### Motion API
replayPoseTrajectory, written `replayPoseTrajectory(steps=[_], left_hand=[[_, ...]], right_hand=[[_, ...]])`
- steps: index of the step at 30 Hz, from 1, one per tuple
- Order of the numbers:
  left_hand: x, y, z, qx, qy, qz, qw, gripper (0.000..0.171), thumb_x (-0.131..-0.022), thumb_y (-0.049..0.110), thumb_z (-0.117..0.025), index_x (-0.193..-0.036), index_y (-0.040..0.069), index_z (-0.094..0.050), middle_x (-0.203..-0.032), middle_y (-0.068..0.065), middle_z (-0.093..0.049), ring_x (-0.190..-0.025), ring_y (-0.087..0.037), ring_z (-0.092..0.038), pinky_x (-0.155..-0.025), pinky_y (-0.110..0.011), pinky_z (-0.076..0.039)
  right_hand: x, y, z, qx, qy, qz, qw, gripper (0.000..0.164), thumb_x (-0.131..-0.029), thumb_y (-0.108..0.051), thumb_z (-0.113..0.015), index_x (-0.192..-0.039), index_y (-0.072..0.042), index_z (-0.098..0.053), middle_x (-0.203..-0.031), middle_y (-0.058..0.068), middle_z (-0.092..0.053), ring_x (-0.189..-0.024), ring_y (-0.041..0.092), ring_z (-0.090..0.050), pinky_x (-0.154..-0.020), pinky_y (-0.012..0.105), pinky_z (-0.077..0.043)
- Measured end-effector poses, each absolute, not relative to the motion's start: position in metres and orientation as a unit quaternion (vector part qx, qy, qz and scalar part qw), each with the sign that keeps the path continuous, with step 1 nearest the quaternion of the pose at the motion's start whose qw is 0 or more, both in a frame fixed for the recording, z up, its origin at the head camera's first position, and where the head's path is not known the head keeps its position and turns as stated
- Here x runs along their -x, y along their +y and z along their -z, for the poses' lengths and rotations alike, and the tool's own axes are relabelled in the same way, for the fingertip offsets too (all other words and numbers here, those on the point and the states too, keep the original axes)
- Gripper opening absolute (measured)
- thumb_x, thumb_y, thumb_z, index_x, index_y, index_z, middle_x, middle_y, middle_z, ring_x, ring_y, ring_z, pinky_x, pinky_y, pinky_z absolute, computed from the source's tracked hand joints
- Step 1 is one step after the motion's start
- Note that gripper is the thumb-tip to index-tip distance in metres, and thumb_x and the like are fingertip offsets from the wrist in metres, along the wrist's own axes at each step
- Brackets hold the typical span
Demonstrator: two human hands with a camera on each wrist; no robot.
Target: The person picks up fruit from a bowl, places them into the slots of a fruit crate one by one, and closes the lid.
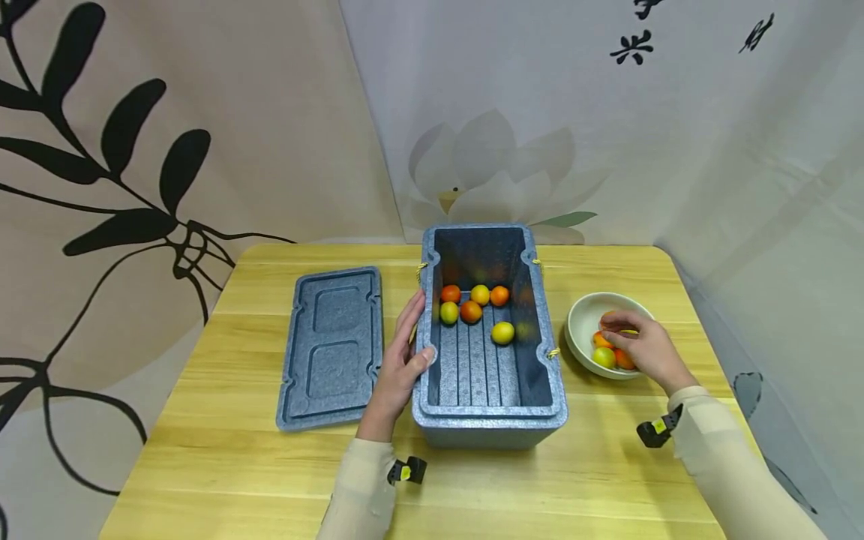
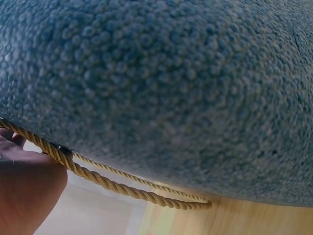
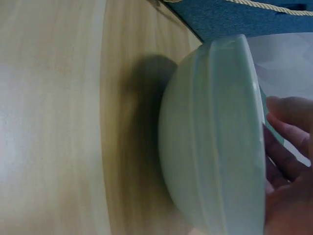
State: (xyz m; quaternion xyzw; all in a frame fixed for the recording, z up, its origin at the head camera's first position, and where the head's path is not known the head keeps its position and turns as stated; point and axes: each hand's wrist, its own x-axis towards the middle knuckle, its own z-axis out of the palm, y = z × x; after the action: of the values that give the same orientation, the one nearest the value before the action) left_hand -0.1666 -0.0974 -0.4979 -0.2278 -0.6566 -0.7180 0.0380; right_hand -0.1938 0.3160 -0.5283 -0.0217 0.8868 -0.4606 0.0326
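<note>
A blue-grey foam box, its top uncovered, stands mid-table. Several small round fruits, red-orange and yellow, lie inside it. My left hand rests against the box's left side, fingers stretched along the outer wall and thumb on the rim. In the left wrist view, a twisted yellow cord hangs by that hand. To the box's right is a pale bowl holding more fruits, including a yellow one. My right hand reaches over its rim with bent fingers among the fruits; its grip is hidden.
A blue-grey foam lid with two recessed panels lies flat left of the box. The wooden table runs back to a printed cloth. Small yellow cord loops stick out from the box's sides.
</note>
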Motion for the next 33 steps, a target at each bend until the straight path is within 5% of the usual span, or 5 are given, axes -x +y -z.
replayPoseTrajectory(steps=[5, 13, 19, 33], left_hand=[[0.166, -0.098, 0.496, 0.227, -0.657, 0.718, 0.040, 0.071, -0.090, 0.017, -0.051, -0.157, 0.013, -0.026, -0.162, -0.001, -0.015, -0.147, -0.021, -0.011, -0.112, -0.059, -0.003], [0.166, -0.098, 0.497, 0.229, -0.655, 0.719, 0.043, 0.071, -0.091, 0.016, -0.051, -0.157, 0.013, -0.027, -0.162, -0.001, -0.015, -0.147, -0.021, -0.012, -0.112, -0.060, -0.003], [0.167, -0.098, 0.499, 0.228, -0.655, 0.719, 0.045, 0.070, -0.091, 0.019, -0.052, -0.157, 0.014, -0.026, -0.162, 0.000, -0.015, -0.147, -0.020, -0.011, -0.112, -0.061, -0.004], [0.167, -0.097, 0.499, 0.228, -0.658, 0.717, 0.041, 0.072, -0.091, 0.020, -0.052, -0.157, 0.012, -0.026, -0.162, -0.001, -0.015, -0.147, -0.020, -0.012, -0.112, -0.060, -0.005]], right_hand=[[0.198, 0.314, 0.530, 0.025, 0.900, 0.433, 0.052, 0.034, -0.093, -0.012, -0.067, -0.122, 0.006, -0.063, -0.123, 0.024, -0.058, -0.116, 0.042, -0.056, -0.084, 0.017, -0.044], [0.202, 0.311, 0.533, 0.056, 0.922, 0.378, 0.068, 0.031, -0.089, -0.006, -0.069, -0.115, 0.010, -0.065, -0.110, 0.025, -0.061, -0.099, 0.038, -0.063, -0.079, 0.031, -0.049], [0.203, 0.308, 0.535, 0.062, 0.927, 0.365, 0.066, 0.030, -0.090, -0.005, -0.068, -0.116, 0.009, -0.064, -0.114, 0.026, -0.060, -0.101, 0.039, -0.062, -0.085, 0.046, -0.047], [0.209, 0.308, 0.542, 0.066, 0.941, 0.326, 0.058, 0.028, -0.088, -0.005, -0.068, -0.114, 0.006, -0.066, -0.111, 0.028, -0.064, -0.102, 0.041, -0.058, -0.090, 0.053, -0.042]])
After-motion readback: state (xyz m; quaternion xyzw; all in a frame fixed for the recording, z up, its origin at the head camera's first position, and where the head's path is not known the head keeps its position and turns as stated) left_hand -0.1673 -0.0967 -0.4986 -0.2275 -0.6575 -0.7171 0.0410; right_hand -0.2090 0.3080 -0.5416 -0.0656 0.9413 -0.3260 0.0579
